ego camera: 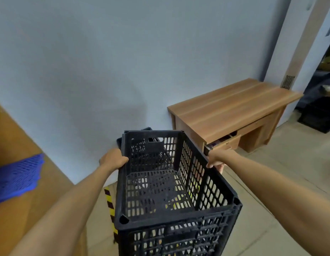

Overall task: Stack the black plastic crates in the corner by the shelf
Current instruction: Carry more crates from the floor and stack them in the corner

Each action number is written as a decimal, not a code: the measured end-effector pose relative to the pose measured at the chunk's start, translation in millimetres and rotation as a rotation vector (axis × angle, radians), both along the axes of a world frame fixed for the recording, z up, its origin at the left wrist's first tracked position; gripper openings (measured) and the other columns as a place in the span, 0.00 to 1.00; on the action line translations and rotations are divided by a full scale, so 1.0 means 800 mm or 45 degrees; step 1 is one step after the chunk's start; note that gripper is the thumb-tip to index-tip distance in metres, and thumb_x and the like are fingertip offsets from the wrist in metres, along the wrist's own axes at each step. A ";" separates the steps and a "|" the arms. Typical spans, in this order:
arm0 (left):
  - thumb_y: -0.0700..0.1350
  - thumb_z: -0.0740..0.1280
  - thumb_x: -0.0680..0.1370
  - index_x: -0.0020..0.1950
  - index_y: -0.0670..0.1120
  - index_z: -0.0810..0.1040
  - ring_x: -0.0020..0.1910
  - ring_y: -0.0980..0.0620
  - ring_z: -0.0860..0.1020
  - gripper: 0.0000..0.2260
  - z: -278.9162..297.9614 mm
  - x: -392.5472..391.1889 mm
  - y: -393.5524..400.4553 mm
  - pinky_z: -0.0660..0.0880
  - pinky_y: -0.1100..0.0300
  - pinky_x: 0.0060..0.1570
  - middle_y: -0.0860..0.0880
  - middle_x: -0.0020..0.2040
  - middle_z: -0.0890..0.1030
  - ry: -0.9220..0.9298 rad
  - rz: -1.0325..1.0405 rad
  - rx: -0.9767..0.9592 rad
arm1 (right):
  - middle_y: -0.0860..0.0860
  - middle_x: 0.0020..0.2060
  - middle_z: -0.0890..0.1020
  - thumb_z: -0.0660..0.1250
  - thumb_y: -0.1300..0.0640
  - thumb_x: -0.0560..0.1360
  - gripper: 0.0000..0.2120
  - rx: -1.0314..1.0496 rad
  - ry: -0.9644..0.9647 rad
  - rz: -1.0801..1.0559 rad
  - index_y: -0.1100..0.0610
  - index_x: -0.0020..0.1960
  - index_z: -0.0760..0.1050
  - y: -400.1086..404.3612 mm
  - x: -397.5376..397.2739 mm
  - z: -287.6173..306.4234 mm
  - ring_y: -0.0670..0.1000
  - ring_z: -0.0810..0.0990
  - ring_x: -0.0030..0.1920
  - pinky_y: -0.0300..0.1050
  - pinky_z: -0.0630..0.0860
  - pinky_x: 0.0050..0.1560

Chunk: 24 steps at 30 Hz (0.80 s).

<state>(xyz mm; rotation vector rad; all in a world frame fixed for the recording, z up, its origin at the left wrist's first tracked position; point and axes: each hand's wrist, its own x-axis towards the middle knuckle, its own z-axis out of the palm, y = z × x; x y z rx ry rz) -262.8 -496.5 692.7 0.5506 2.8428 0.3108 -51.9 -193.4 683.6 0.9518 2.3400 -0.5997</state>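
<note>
At centre frame, the black crate [171, 182] is gripped on its long rims by the left hand [113, 159] and right hand [216, 160], its long axis aimed at the upper-centre stack [136, 133].

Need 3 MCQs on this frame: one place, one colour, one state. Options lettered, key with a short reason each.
1. Where are the hands on the black crate?
A. both on the near end
B. one on each long side rim
C. both underneath

2. What colour is the mesh item at the left edge?
A. blue
B. red
C. green

3. What state is the wooden desk drawer in?
A. shut
B. removed
C. partly open

Key:
1 B: the left hand grips the left rim and the right hand the right rim.
2 A: the mesh is plainly blue.
3 C: the drawer front sticks out from under the desk top, with a gap showing.
</note>
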 end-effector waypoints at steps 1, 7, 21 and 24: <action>0.47 0.66 0.73 0.42 0.46 0.75 0.43 0.46 0.79 0.05 0.001 -0.007 0.009 0.71 0.58 0.40 0.47 0.40 0.79 -0.012 0.009 -0.013 | 0.61 0.63 0.77 0.65 0.56 0.79 0.28 -0.022 0.005 0.010 0.65 0.73 0.60 0.012 -0.013 -0.005 0.54 0.85 0.41 0.50 0.83 0.47; 0.47 0.66 0.71 0.44 0.47 0.74 0.45 0.45 0.81 0.05 -0.004 -0.045 0.057 0.74 0.56 0.43 0.47 0.41 0.81 -0.052 0.064 -0.029 | 0.65 0.65 0.75 0.64 0.59 0.80 0.26 -0.100 -0.013 0.081 0.67 0.73 0.59 0.073 -0.081 -0.026 0.60 0.85 0.44 0.55 0.82 0.48; 0.49 0.67 0.74 0.47 0.46 0.74 0.48 0.46 0.79 0.08 -0.033 -0.280 0.095 0.74 0.54 0.46 0.46 0.45 0.79 -0.178 0.105 -0.048 | 0.59 0.52 0.84 0.68 0.53 0.77 0.19 -0.004 0.026 0.127 0.67 0.59 0.74 0.129 -0.317 -0.050 0.56 0.85 0.47 0.51 0.81 0.52; 0.47 0.67 0.74 0.45 0.45 0.75 0.47 0.46 0.79 0.06 -0.039 -0.352 0.096 0.75 0.54 0.46 0.47 0.42 0.79 -0.193 0.117 -0.037 | 0.58 0.51 0.84 0.67 0.50 0.77 0.20 0.048 0.037 0.176 0.66 0.58 0.75 0.135 -0.384 -0.041 0.54 0.85 0.48 0.49 0.81 0.53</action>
